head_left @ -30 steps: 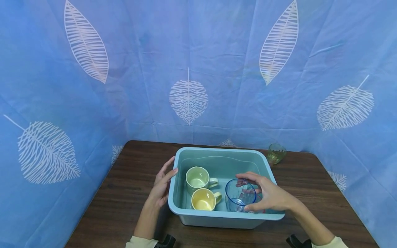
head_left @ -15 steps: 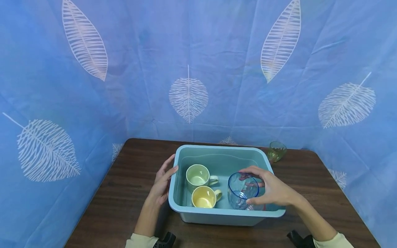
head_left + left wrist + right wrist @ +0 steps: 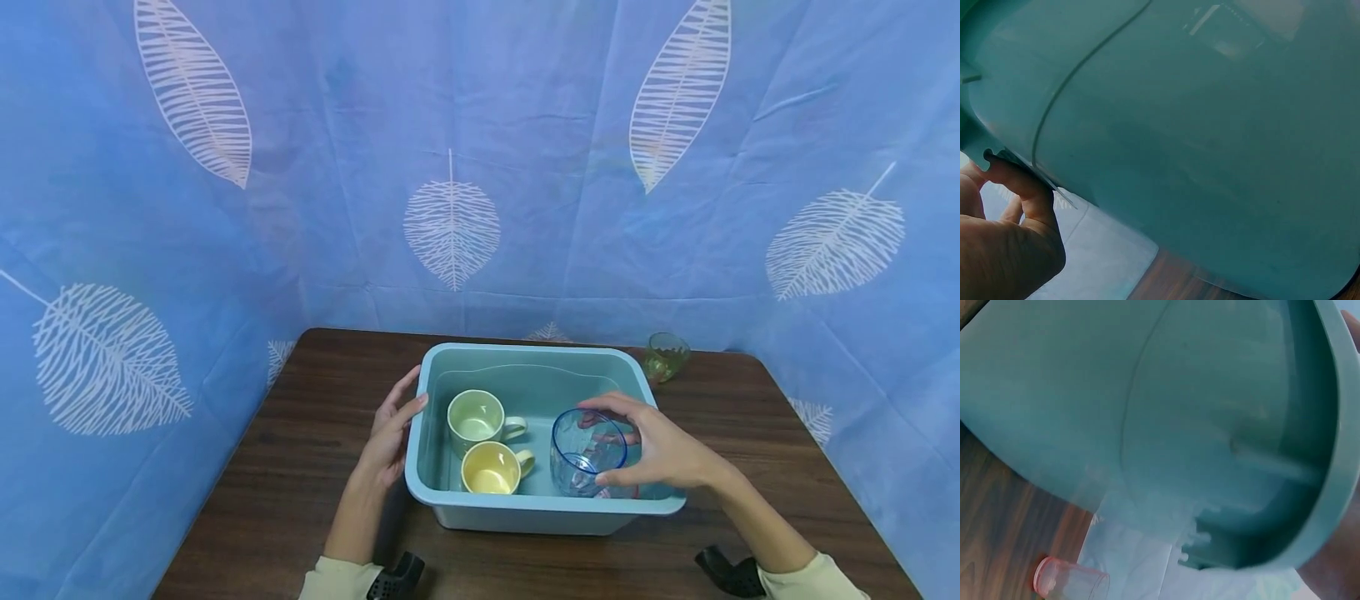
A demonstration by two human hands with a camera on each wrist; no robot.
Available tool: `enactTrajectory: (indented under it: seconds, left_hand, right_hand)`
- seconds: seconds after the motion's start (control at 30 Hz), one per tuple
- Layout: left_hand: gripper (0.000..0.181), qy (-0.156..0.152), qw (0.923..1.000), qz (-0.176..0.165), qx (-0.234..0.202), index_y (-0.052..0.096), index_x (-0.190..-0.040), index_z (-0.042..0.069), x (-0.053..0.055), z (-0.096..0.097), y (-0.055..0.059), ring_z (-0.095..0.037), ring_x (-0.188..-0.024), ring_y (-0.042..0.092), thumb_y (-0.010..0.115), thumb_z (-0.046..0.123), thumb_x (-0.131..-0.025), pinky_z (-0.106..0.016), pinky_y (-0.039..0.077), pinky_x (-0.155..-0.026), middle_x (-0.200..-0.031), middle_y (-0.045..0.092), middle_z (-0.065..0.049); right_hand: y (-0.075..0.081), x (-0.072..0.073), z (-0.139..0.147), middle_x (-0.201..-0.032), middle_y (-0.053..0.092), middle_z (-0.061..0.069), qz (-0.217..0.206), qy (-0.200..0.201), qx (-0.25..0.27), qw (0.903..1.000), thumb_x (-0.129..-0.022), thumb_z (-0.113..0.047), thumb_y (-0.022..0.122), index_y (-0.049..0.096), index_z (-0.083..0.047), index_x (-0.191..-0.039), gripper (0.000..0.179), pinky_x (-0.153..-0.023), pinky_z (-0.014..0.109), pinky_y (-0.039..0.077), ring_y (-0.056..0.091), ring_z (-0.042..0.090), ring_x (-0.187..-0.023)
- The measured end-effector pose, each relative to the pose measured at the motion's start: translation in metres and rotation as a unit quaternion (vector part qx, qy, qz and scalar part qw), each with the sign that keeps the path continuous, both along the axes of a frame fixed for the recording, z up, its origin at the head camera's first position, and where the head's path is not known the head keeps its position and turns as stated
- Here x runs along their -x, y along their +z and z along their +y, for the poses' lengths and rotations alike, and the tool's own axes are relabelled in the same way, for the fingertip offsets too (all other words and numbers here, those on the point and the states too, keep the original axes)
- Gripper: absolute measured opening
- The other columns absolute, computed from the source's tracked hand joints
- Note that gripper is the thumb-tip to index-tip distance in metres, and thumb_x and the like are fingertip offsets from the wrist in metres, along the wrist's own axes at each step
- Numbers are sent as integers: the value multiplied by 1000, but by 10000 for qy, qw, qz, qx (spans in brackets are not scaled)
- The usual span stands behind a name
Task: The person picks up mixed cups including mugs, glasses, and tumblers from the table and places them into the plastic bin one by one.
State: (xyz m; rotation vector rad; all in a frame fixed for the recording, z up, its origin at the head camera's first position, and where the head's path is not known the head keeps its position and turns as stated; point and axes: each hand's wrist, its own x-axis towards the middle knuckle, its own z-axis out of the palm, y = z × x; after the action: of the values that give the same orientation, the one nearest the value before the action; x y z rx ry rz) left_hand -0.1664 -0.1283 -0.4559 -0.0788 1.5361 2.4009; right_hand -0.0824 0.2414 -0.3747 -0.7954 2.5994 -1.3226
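Observation:
In the head view a light blue plastic basin (image 3: pixel 525 518) stands on the table. My left hand (image 3: pixel 387 437) holds its left rim, thumb on top; the left wrist view shows the fingers (image 3: pixel 1029 187) bent under that rim. Inside, on the left, a pale green mug (image 3: pixel 476 421) sits behind a yellow mug (image 3: pixel 491 473), both handles to the right. My right hand (image 3: pixel 663 446) grips a clear drinking glass with a blue rim (image 3: pixel 572 458) in the right half of the basin, thumb in front and fingers behind. Reddish glass shows beneath this hand, mostly hidden.
A green glass (image 3: pixel 666 357) is at the table's back right, outside the basin. In the right wrist view a clear glass with a pinkish-red rim (image 3: pixel 1063 578) is on the dark wooden table (image 3: pixel 757 433). Blue cloth with white leaves (image 3: pixel 525 167) hangs behind and at both sides.
My right hand has shifted the blue-rimmed glass slightly right and back within the basin. My left hand keeps its hold on the rim. The head view has tilted down a little.

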Motion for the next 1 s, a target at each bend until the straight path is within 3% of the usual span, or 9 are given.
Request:
enactTrajectory:
  seconds: [0.37, 0.57, 0.8, 1.0]
  left_hand:
    - [55, -11, 10000, 13, -53, 46, -155, 26, -2, 1, -1, -17, -94, 72, 65, 22, -103, -31, 63, -80, -130, 64, -13]
    - [56, -4, 10000, 38, -60, 46, -156, 24, -2, 0, -1, -19, -99, 72, 65, 21, -103, -33, 63, -84, -130, 64, -10]
    - [55, -77, 9999, 38, -97, 45, -156, 25, -2, 1, 0, -11, -75, 71, 63, 19, -104, -23, 61, -67, -109, 71, -6]
    - [55, -75, 9999, 57, -121, 44, -156, 25, -3, 0, 1, -10, -73, 70, 62, 19, -105, -22, 61, -67, -107, 70, -6]
  right_hand:
    - [-6, 2, -17, -134, 58, 12, 118, 207, -91, 9997, -78, -17, 90, 54, -15, -147, 78, -81, 36, 62, 57, 13, -113]
    - [-9, 4, -23, -132, 58, 16, -45, 307, 47, 9995, -78, -16, 90, 55, -7, -145, 76, -84, 38, 64, 59, 18, -112]
    - [-12, 6, -30, -128, 63, 7, 285, 327, -367, 9984, -75, -24, 91, 59, -7, -141, 76, -83, 34, 59, 60, 21, -110]
    - [-8, 11, -32, -130, 62, 10, 150, 553, -509, 9971, -77, -26, 88, 57, -8, -143, 74, -85, 32, 57, 60, 19, -110]
